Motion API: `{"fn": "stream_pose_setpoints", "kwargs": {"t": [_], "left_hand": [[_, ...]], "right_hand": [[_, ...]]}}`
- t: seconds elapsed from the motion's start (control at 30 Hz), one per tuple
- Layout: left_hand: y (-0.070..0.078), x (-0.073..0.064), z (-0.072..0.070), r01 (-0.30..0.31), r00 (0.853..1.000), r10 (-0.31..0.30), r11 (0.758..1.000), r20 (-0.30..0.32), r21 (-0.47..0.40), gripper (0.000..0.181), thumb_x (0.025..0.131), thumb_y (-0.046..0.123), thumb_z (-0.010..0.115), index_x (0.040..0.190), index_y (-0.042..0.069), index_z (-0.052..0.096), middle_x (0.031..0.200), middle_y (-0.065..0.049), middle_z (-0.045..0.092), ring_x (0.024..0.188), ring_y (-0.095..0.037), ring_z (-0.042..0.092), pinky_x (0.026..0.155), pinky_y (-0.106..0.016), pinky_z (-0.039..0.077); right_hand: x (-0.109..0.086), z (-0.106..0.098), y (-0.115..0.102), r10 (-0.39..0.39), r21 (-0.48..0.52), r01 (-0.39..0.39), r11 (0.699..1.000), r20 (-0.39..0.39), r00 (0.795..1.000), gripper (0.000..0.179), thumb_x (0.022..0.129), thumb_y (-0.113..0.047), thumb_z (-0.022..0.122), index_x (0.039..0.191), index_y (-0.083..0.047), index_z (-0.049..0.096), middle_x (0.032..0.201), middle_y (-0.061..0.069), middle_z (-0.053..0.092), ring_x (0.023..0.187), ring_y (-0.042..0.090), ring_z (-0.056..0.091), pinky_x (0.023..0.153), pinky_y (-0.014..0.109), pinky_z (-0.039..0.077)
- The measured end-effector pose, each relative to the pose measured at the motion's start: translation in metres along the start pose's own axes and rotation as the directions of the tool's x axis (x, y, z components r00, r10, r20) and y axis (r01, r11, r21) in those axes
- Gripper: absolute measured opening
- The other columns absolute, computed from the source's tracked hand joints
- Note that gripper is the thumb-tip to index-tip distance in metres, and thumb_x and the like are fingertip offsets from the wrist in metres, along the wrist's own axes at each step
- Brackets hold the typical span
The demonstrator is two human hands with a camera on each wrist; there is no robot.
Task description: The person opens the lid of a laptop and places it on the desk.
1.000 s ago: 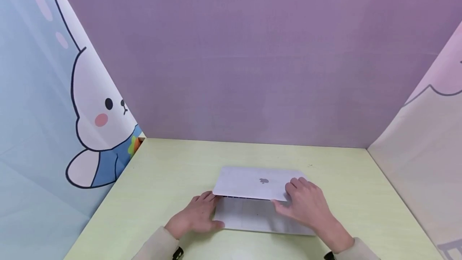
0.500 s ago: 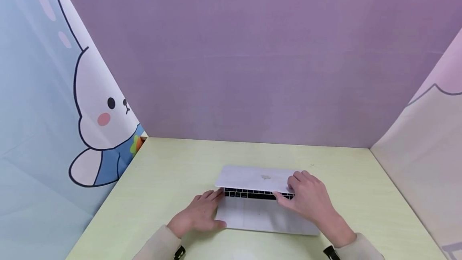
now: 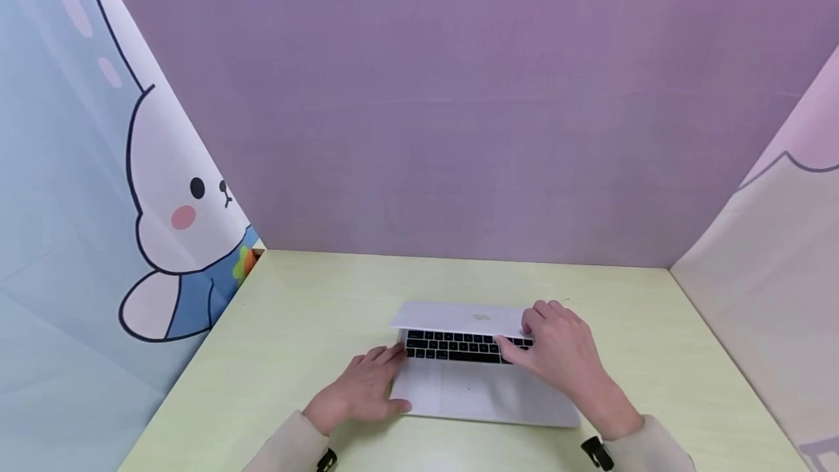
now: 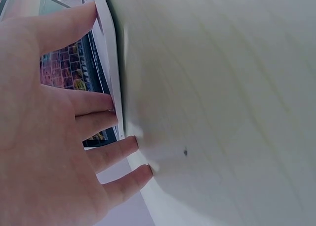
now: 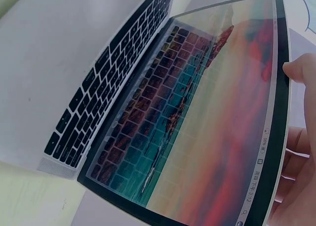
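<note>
Purple backdrop (image 3: 432,108), upright. Pale table (image 3: 321,297). Silver laptop (image 3: 478,393), resting on the table; lid (image 3: 446,317) partly raised, screen (image 5: 207,132) lit. Right hand (image 3: 566,355), pinching the lid's edge. Left hand (image 3: 362,390), fingers extended, gripping nothing, touching the laptop's left side.

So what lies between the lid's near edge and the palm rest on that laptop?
In the head view, a black-keyed keyboard lies between the lid and the palm rest; the right hand hides the keyboard's right end.
</note>
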State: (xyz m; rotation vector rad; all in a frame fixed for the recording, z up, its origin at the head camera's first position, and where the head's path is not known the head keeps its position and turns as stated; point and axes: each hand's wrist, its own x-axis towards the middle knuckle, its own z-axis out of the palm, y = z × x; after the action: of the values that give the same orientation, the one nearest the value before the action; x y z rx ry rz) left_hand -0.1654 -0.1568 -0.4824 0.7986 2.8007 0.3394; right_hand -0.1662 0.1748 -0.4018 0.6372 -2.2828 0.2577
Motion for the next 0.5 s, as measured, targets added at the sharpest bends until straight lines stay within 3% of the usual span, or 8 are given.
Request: {"fn": "stream_pose_setpoints", "kwargs": {"t": [0.3, 0.5], "left_hand": [[-0.001, -0.002, 0.001, -0.006, 1.000, 0.006, 1.000, -0.011, 0.013, 0.087, 0.090, 0.058, 0.067, 0.153, 0.003, 0.043, 0.162, -0.012, 0.036, 0.142, -0.035, 0.039, 0.107, -0.058, 0.040], [0.000, -0.002, 0.000, 0.002, 1.000, -0.002, 1.000, -0.007, 0.009, 0.087, 0.090, 0.057, 0.067, 0.153, 0.003, 0.043, 0.162, -0.012, 0.036, 0.142, -0.035, 0.039, 0.107, -0.058, 0.039]], "right_hand": [[0.008, -0.001, 0.002, 0.060, -0.006, -0.060, 0.998, 0.050, 0.997, 0.045, 0.071, -0.051, 0.077, 0.061, -0.016, 0.051, 0.063, -0.010, 0.040, 0.058, 0.010, 0.037, 0.048, 0.023, 0.032], [0.014, 0.000, 0.005, 0.075, -0.015, -0.075, 0.997, 0.033, 0.997, 0.046, 0.072, -0.052, 0.075, 0.062, -0.012, 0.056, 0.063, -0.006, 0.045, 0.056, 0.013, 0.039, 0.047, 0.025, 0.033]]}}
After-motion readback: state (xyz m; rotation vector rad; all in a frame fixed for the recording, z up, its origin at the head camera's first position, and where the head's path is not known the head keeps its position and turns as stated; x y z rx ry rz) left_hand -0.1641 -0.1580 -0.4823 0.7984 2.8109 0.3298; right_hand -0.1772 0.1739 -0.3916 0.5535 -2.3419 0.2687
